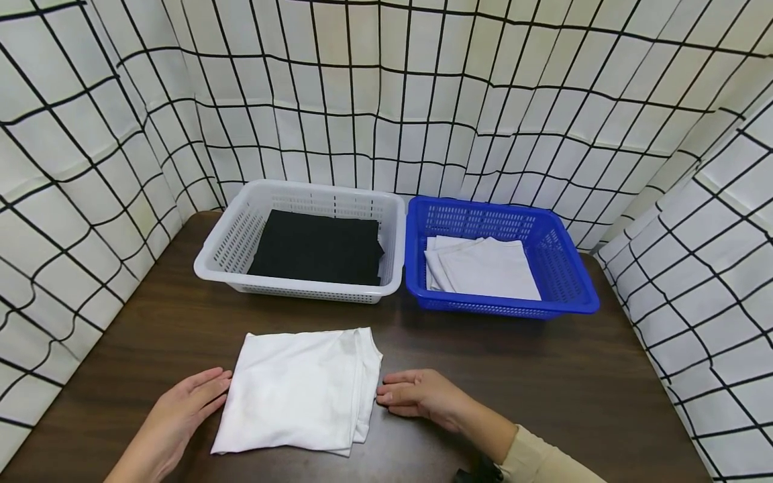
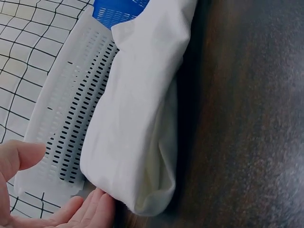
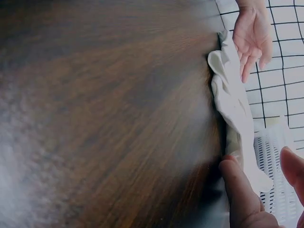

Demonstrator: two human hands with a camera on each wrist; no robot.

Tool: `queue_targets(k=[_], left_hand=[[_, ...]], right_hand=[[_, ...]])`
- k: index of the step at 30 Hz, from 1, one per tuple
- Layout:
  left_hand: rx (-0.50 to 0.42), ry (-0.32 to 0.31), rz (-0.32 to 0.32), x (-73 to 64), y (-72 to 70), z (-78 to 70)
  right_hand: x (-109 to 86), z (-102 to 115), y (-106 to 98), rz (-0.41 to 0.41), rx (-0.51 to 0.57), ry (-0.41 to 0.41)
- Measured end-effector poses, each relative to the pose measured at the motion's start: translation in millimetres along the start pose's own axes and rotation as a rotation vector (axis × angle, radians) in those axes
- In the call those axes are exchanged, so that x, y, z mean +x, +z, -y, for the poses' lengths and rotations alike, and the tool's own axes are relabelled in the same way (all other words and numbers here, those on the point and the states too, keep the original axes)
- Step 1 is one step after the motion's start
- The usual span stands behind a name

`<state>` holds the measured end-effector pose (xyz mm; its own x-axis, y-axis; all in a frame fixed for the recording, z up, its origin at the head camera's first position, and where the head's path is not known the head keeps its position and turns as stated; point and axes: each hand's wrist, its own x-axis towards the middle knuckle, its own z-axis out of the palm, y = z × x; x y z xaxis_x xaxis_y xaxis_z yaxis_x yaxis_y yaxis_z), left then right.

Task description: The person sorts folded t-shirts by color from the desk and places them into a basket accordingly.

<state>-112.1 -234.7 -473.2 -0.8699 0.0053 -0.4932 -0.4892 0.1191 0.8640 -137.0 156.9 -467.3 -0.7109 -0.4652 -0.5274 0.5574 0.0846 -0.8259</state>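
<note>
A folded white cloth (image 1: 296, 389), which looks like a garment, lies flat on the dark wooden table with layered edges along its right side. My left hand (image 1: 187, 409) is at its left edge, fingers extended and the tips against the fabric. At the opposite edge is my right hand (image 1: 425, 399), its fingertips touching the cloth's side. The left wrist view shows the cloth (image 2: 128, 109) edge-on with rounded folds, the left fingers (image 2: 95, 209) by its near end and the thumb raised apart. From the right wrist, a finger (image 3: 237, 190) meets the cloth's edge.
Behind the cloth stands a white plastic basket (image 1: 302, 290) holding folded black cloth (image 1: 320, 248). Beside it on the right, a blue basket (image 1: 568, 268) holds folded white cloth (image 1: 489, 268). White sheeting with a black grid (image 1: 386, 100) encloses the wooden table (image 1: 543, 382) at the back and sides.
</note>
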Motion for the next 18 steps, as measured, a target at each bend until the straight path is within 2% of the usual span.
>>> queue_targets(k=[4, 10, 18], left_hand=[[-0.006, -0.024, 0.006, 3.0, 0.0, -0.3], [-0.025, -0.059, 0.022, 5.5, -2.3, 3.9], [-0.03, -0.059, 0.036, 8.1, -1.2, 6.8]], right_hand=[[0.9, -1.1, -0.7, -0.006, -0.002, 0.016], [5.4, -2.0, -0.5, 0.028, 0.019, 0.033], [8.6, -0.9, 4.0, 0.044, 0.092, 0.057]])
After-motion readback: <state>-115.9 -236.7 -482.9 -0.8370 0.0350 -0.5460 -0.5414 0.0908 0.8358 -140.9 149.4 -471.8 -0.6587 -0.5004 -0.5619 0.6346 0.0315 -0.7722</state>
